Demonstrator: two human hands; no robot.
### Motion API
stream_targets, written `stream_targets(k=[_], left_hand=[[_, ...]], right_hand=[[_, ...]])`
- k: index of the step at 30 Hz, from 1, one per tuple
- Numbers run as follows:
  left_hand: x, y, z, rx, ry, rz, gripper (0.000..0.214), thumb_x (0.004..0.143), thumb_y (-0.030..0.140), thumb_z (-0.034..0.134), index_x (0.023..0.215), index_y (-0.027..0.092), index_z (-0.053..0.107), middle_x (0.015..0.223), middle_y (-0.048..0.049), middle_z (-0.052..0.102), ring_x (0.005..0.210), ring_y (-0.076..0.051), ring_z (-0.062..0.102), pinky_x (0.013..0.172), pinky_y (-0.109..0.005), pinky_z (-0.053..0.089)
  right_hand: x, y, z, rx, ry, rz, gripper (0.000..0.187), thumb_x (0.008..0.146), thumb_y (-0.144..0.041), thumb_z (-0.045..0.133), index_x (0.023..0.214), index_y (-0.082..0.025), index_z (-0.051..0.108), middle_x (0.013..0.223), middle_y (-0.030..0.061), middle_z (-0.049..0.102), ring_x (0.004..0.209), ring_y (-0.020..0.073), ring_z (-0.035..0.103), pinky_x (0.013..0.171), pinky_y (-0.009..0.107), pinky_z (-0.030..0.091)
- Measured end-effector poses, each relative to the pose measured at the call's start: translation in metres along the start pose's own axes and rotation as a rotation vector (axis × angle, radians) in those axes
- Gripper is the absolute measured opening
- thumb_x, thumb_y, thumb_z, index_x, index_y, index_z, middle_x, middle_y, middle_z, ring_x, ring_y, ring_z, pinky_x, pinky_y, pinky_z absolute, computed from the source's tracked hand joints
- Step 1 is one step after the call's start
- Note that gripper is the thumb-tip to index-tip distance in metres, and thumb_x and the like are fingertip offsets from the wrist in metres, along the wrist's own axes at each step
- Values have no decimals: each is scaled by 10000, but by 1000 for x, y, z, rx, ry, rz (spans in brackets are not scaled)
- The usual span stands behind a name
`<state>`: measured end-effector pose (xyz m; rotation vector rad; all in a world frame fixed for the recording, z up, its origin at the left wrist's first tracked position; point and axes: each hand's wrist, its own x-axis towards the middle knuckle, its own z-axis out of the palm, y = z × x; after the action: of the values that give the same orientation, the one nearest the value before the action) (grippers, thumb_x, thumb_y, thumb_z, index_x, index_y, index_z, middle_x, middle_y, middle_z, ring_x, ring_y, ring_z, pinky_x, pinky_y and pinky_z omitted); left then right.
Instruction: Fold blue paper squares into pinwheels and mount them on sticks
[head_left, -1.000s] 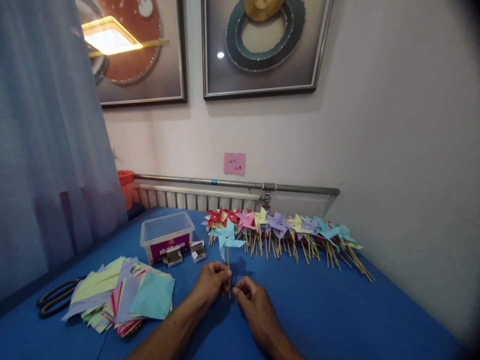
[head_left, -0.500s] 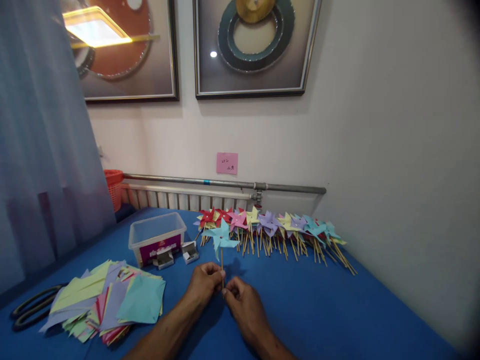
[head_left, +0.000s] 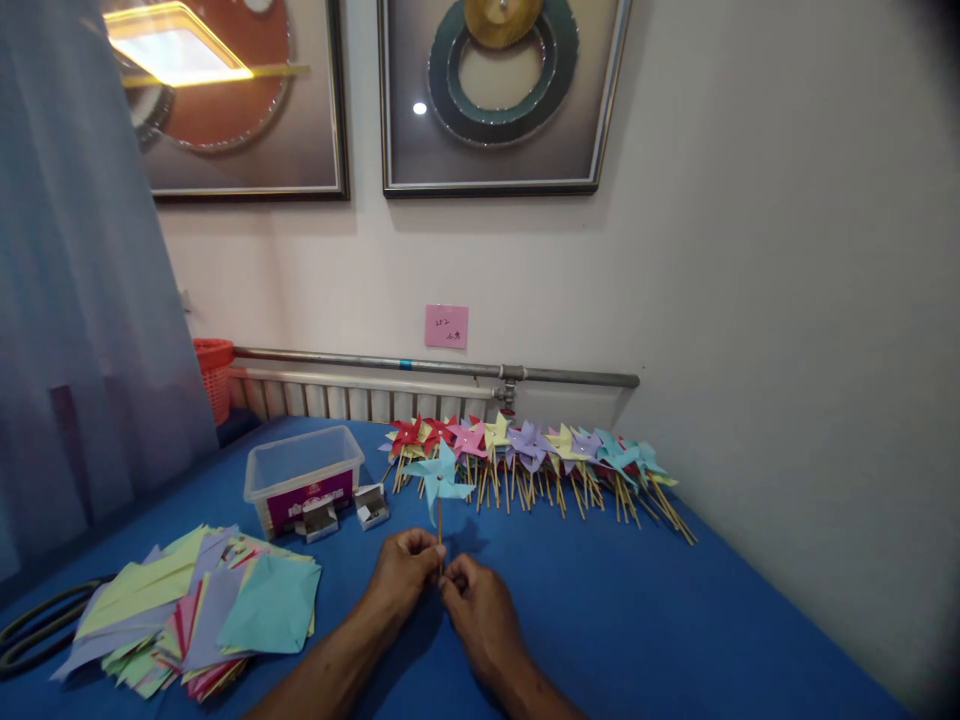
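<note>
A light-blue paper pinwheel (head_left: 439, 484) on a thin wooden stick stands upright in front of me. My left hand (head_left: 409, 567) pinches its stick between thumb and fingers. Just below and to the right, my right hand (head_left: 474, 600) is closed with its fingertips at the stick's lower end. Behind the hands, a long row of finished pinwheels (head_left: 528, 446) in red, pink, yellow, purple and blue lies with the sticks pointing toward me. Two small open boxes (head_left: 371, 507) sit left of the held pinwheel.
At the left lies a pile of coloured paper squares (head_left: 271, 604), partly over black-handled scissors (head_left: 45, 628). A clear plastic tub (head_left: 304, 460) stands behind it. The blue tablecloth (head_left: 637, 620) reaches the wall. A red basket (head_left: 215, 380) and pipe (head_left: 360, 359) are at the back.
The whole view has shifted slightly, so everything appears a little further left. Both hands keep their grip on the pinwheel's stick, with hardly any other movement.
</note>
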<state>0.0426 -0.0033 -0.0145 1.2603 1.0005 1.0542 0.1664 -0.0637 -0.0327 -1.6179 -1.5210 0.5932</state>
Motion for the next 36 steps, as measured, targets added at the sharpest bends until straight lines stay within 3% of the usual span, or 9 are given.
stream_targets(k=[3, 6, 9, 13, 16, 28, 36], left_hand=[[3, -4, -1, 45, 1, -27, 390, 564, 516, 788, 654, 174, 623, 494, 25, 554, 464, -113, 456, 489, -247, 322], [7, -12, -3, 161, 12, -21, 342, 622, 483, 777, 675, 181, 626, 491, 44, 530, 467, -113, 441, 489, -247, 308], [10, -20, -6, 254, -12, 12, 272, 685, 425, 744, 674, 186, 615, 500, 54, 510, 486, -110, 423, 510, -248, 306], [11, -22, -6, 343, -48, 37, 235, 696, 396, 713, 667, 185, 614, 533, 46, 514, 529, -119, 432, 540, -253, 308], [8, -20, -5, 378, -51, 29, 230, 690, 394, 705, 658, 190, 604, 539, 51, 498, 540, -123, 428, 553, -255, 314], [3, -18, -8, 401, -120, 35, 217, 716, 388, 699, 675, 194, 610, 559, 49, 499, 548, -126, 415, 555, -250, 295], [1, -17, -7, 435, -134, 39, 214, 720, 401, 634, 700, 189, 616, 581, 37, 507, 560, -131, 414, 566, -256, 293]], right_hand=[[6, 4, -1, -30, 26, 27, 147, 873, -239, 552, 783, -216, 666, 696, 0, 721, 636, 153, 618, 585, 249, 346], [21, 13, -24, -104, 98, 72, 161, 894, -255, 549, 815, -219, 685, 742, 9, 754, 677, 167, 658, 619, 248, 387], [40, 32, -74, -300, 202, 159, 214, 951, -275, 508, 884, -214, 702, 828, 25, 785, 743, 167, 703, 657, 238, 419], [50, 64, -148, -463, 300, 264, 270, 989, -257, 460, 903, -174, 702, 898, 110, 789, 844, 217, 717, 689, 270, 402], [49, 82, -178, -563, 326, 317, 279, 992, -244, 453, 896, -174, 706, 919, 129, 788, 861, 230, 719, 679, 281, 379], [70, 92, -180, -696, 298, 416, 321, 1017, -291, 429, 1001, -197, 735, 1048, 156, 799, 1038, 290, 746, 752, 332, 448], [72, 91, -181, -703, 279, 431, 338, 1024, -282, 407, 1025, -192, 733, 1051, 149, 794, 1037, 273, 744, 780, 328, 471]])
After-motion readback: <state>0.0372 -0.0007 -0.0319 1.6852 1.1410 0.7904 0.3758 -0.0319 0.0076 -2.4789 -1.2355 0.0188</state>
